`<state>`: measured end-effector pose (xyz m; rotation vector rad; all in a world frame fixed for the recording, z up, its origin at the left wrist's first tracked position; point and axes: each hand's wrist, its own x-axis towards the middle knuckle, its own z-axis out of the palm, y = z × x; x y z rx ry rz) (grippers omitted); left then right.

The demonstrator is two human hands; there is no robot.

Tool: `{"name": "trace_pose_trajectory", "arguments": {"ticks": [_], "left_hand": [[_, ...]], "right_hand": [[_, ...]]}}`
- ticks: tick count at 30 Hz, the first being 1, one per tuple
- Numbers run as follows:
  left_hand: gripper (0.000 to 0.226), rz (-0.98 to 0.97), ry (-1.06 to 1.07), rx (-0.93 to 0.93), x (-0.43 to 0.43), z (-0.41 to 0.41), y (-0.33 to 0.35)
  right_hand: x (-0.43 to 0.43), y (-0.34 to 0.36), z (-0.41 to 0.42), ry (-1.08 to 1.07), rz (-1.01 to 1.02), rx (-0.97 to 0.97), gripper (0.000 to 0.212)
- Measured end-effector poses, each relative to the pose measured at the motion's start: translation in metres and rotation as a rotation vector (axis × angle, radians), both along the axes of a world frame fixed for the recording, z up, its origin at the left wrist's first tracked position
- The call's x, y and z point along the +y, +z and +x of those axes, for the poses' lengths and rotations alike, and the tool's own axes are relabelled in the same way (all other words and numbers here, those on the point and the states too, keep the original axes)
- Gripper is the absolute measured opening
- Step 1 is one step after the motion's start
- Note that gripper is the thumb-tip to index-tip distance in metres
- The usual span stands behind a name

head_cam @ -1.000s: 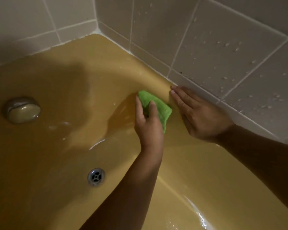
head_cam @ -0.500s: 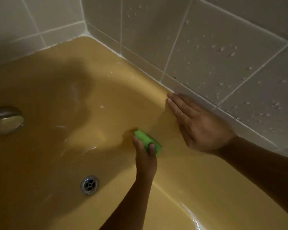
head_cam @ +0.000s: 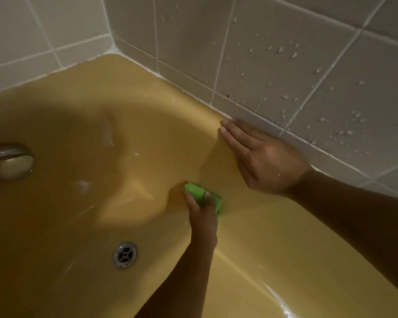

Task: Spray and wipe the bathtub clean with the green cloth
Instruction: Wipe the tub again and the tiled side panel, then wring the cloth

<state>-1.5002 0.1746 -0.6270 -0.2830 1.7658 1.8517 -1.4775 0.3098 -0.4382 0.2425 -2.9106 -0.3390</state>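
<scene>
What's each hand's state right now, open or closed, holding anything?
Left hand: closed, gripping the green cloth against the bathtub wall.
Right hand: open, fingers straight, flat on the bathtub rim, holding nothing.

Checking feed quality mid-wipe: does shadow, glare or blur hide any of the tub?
Head view: broad shadow darkens the tub at left; a glare streak sits on the near wall, lower right; the left hand and cloth look slightly soft, the right hand sharper.

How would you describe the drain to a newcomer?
In the yellow bathtub, look at the floor below-left of the left hand holding the green cloth. The drain is the small round metal ring there. Unlike the domed cap on the end wall, it lies flat, with holes.
</scene>
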Motion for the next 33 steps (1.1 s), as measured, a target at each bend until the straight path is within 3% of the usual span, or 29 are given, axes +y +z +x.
{"name": "trace_pose_trajectory", "arguments": {"ticks": [4, 11, 18, 26, 30, 33], "left_hand": [[0.092, 0.11, -0.009, 0.131, 0.008, 0.005, 0.045], [0.086, 0.215, -0.018, 0.316, 0.021, -0.002, 0.115], [0.092, -0.061, -0.163, 0.509, 0.025, 0.015, 0.099], [0.093, -0.206, -0.261, 0.361, 0.009, 0.028, 0.005], [0.101, -0.329, -0.336, 0.096, 0.004, 0.031, -0.031], [0.097, -0.442, -0.269, -0.058, 0.009, 0.031, -0.038]], "right_hand": [[0.005, 0.001, 0.023, -0.005, -0.019, -0.011, 0.071], [0.023, 0.004, 0.076, 0.015, -0.102, 0.022, 0.066], [0.024, 0.002, 0.072, 0.01, -0.132, 0.023, 0.073], [0.022, 0.002, 0.071, 0.019, -0.105, 0.029, 0.074], [0.024, 0.0, 0.072, 0.016, -0.091, 0.028, 0.074], [0.026, -0.002, 0.071, 0.013, -0.087, 0.034, 0.072]]}}
